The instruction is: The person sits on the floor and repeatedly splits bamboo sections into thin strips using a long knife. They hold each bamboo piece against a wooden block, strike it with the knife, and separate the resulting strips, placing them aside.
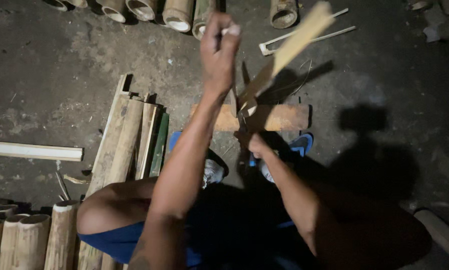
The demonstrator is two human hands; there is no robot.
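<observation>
Bamboo slat point(294, 42) slanting up-right from block point(279, 117)

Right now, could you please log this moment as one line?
left hand: raised, gripping a strip top | right hand: low, by knife | bamboo strip: tilted over wooden block | split bamboo pile: at left

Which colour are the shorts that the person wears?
Blue: the shorts show best in the head view, at the lower left.

Left hand point(219, 47) raised high, fist clenched, arm stretched forward. Right hand point(258, 146) low near the knees, fingers curled shut, elbow bent.
</observation>
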